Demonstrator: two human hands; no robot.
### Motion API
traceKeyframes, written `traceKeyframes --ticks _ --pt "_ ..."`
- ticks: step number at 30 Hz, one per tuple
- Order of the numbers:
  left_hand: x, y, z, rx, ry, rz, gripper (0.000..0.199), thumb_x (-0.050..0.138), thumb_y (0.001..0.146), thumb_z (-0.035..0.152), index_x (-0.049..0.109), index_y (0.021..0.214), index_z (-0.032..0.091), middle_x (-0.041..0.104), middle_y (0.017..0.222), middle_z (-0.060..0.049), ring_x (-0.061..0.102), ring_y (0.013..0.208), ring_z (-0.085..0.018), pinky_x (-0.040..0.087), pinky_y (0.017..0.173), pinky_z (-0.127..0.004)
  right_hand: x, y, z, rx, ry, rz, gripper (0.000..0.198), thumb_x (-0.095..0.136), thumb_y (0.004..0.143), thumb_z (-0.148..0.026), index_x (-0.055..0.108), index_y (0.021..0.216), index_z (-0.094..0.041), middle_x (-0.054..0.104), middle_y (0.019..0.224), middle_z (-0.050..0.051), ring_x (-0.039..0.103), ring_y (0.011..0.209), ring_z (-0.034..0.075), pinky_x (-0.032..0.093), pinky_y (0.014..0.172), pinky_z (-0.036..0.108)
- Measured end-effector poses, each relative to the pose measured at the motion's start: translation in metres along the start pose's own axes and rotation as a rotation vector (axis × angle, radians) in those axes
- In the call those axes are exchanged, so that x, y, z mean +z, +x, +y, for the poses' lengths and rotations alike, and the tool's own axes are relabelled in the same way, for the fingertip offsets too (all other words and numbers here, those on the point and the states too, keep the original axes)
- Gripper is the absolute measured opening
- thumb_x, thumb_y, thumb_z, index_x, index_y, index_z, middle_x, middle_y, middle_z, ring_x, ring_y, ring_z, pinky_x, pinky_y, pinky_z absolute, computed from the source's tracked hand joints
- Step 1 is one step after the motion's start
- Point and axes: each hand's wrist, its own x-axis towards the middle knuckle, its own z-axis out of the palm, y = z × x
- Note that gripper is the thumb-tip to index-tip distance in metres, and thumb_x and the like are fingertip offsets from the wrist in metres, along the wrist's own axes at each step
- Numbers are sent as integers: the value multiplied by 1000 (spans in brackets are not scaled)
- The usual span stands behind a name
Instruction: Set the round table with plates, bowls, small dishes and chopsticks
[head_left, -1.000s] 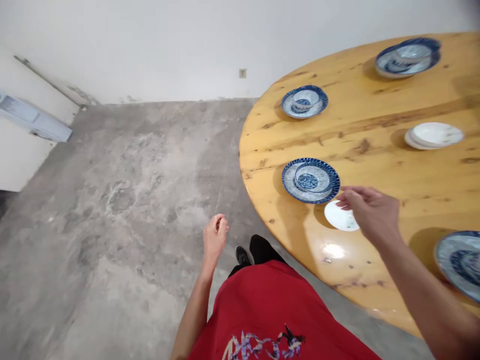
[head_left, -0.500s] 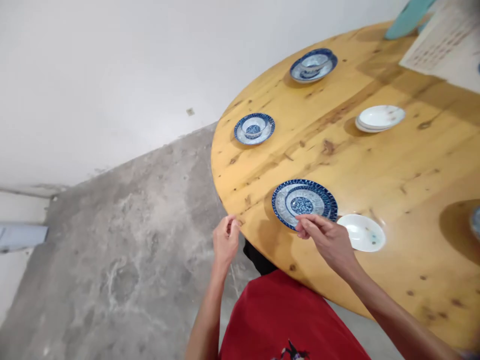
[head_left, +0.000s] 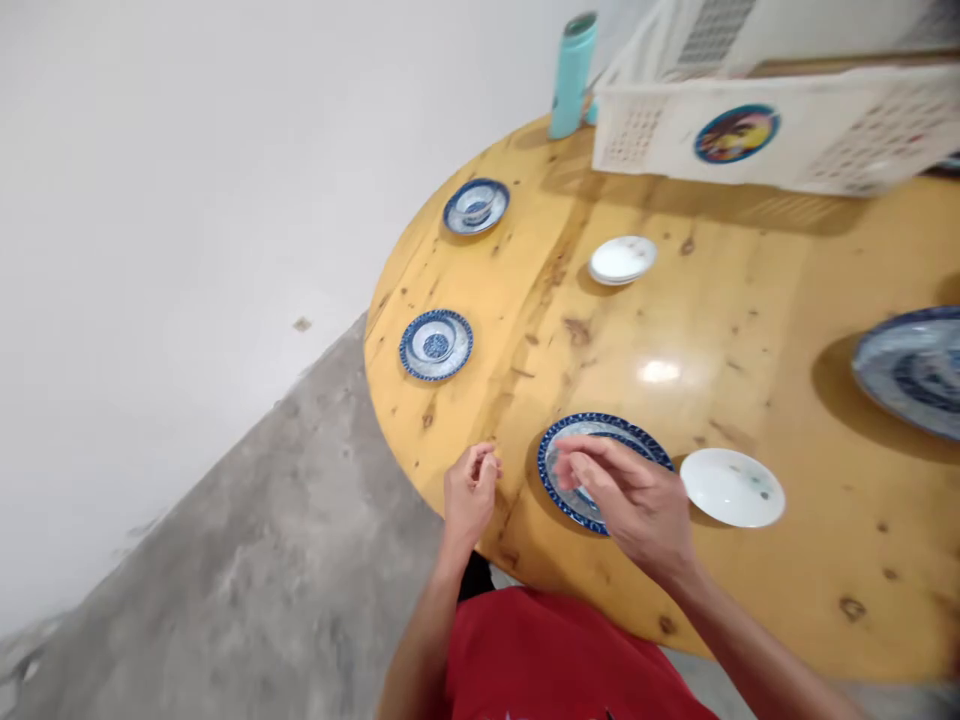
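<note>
My right hand (head_left: pixel 637 505) is over a blue-and-white patterned plate (head_left: pixel 553 478) near the table edge. Its fingers reach forward, slightly apart from the thumb, and no object shows in them. A smaller bowl or dish on that plate is mostly hidden behind the hand. Just right of the plate lies a white dish (head_left: pixel 731 488) with a small floral pattern. At the table's near left edge, my left hand (head_left: pixel 470 495) hovers with its fingers loosely curled and nothing visible in them.
Further along the round wooden table (head_left: pixel 517 350) are a blue-and-white plate with bowl (head_left: pixel 436 345), another such set (head_left: pixel 476 207), stacked white dishes (head_left: pixel 622 260) and a large patterned plate (head_left: pixel 911 370). A white plastic basket (head_left: pixel 652 130) and turquoise bottle (head_left: pixel 573 75) stand at the back.
The view has swung rightward and up, bringing the basket and bottle more fully into sight. My right hand has risen off the near plate's edge and its fingers have loosened.
</note>
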Motion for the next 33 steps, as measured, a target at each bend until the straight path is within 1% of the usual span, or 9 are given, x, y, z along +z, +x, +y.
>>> traceKeyframes --ticks 4,7,11,16,19,21,26,29,33 --pt "-7 47 15 101 -13 -154 26 57 95 39 69 105 18 73 86 -5 73 76 -16 59 75 -28 28 19 4 -59 -90 86 16 56 98 -25 71 98 -21 70 71 -1 67 60 12 54 61 21" --pt "-27 87 22 188 -7 -239 26 55 96 38 69 105 18 75 89 -6 74 77 -16 60 76 -28 51 28 14 -22 -156 165 16 57 98 -27 72 98 -22 71 73 -1 68 61 11 55 61 19" --pt "-67 145 26 271 15 -340 25 53 97 36 69 106 19 76 91 -6 74 79 -17 60 76 -28 91 37 27 144 -227 342 20 61 95 -36 74 97 -22 72 74 1 68 60 12 56 59 20" --pt "-121 216 31 340 49 -513 24 53 96 34 70 105 19 76 91 -5 74 77 -16 59 75 -27 160 45 32 356 -177 646 30 65 89 -49 73 92 -20 70 72 4 66 58 16 57 56 25" --pt "-140 253 35 344 47 -555 25 54 95 35 70 105 19 77 90 -6 74 78 -16 60 74 -27 199 48 31 409 -140 720 35 64 88 -53 72 90 -19 69 71 5 64 57 16 55 55 26" --pt "-143 274 38 348 40 -574 24 54 94 36 69 104 20 76 89 -6 74 77 -16 60 71 -26 217 50 30 435 -146 731 37 61 88 -54 72 91 -19 68 71 5 64 58 17 55 55 26" --pt "-130 305 54 428 72 -640 22 54 94 37 68 100 21 75 85 -4 73 73 -16 58 70 -26 230 57 27 464 -184 770 38 58 87 -55 71 91 -20 68 72 4 66 59 17 55 57 27" --pt "-126 313 65 467 123 -667 22 53 93 36 67 99 20 75 85 -5 72 71 -15 56 66 -25 224 64 29 450 -174 785 39 55 86 -55 70 90 -20 68 71 4 66 59 18 54 57 28" --pt "-134 319 76 494 178 -656 25 54 93 38 68 99 19 75 83 -4 72 70 -16 55 65 -25 206 76 42 425 -150 749 41 54 84 -55 70 92 -18 68 70 4 65 58 19 54 59 30"
